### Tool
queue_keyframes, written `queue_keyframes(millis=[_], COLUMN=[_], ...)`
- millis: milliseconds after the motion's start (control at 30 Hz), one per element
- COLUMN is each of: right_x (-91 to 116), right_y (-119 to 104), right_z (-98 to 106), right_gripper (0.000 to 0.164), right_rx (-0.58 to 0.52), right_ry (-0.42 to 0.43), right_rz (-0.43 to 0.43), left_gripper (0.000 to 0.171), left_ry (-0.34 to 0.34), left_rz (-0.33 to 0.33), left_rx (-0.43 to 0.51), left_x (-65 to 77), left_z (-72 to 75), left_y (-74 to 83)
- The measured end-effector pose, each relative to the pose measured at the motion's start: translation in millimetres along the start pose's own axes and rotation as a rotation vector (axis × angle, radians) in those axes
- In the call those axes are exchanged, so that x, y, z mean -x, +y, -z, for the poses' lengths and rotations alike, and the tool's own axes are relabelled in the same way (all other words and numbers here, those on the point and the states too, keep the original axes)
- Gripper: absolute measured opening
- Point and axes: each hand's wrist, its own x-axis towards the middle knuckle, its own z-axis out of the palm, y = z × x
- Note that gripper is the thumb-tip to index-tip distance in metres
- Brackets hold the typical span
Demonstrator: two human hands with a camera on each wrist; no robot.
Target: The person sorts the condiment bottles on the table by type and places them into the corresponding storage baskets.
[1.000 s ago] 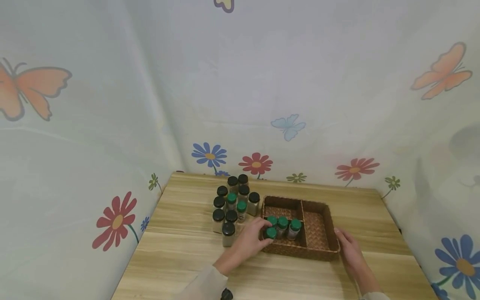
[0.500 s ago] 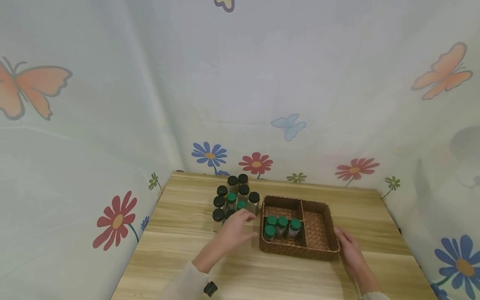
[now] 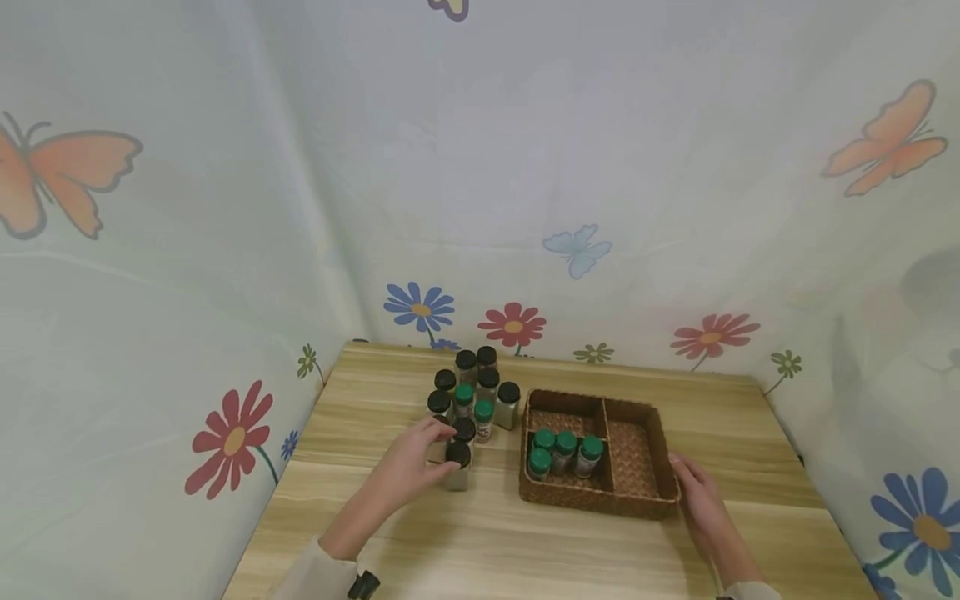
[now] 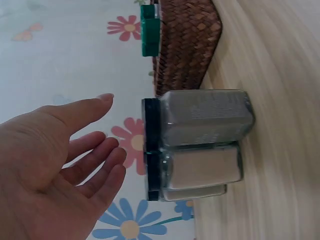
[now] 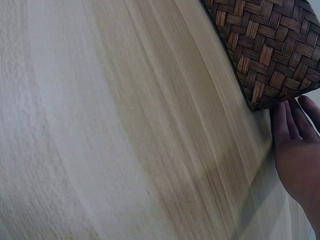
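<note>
Your left hand held nothing

It was half spread beside nine black-lidded jars, partly hiding one. Two green-lidded jars stood among them on the desk, four more in the near-left compartment of the basket. Your right hand, straight-fingered, touched its side.

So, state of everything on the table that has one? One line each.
Left hand: open, fingers bent slightly, beside the nearest black-capped jars, gripping none
Right hand: fingers against the tray's right side
Woven tray: flat on the table, near-left compartment in use
Four green-capped jars: inside that compartment, caps on
Two other green-capped jars: on the table, caps on
Black-capped jars: upright on the table, caps on
</note>
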Motion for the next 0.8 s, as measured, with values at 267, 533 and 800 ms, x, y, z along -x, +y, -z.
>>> queue_keyframes(millis=[267, 533, 800], right_x=[3.8, 5.2, 2.0], right_y=[-2.0, -2.2, 1.8], right_z=[-3.4, -3.9, -0.7], right_gripper=[0.072, 0.08, 0.07], right_rx=[-0.016, 0.031, -0.016], right_ry=[0.003, -0.007, -0.012], right_rz=[0.015, -0.021, 0.042], left_gripper=[0.049, 0.049, 0.048], left_ry=[-0.01, -0.016, 0.003], left_rz=[-0.035, -0.031, -0.037], left_rx=[-0.002, -0.004, -0.039], left_x=[4.4, 3.4, 1.2], left_z=[-11.5, -19.4, -24.5], left_y=[-10.3, -12.7, -15.0])
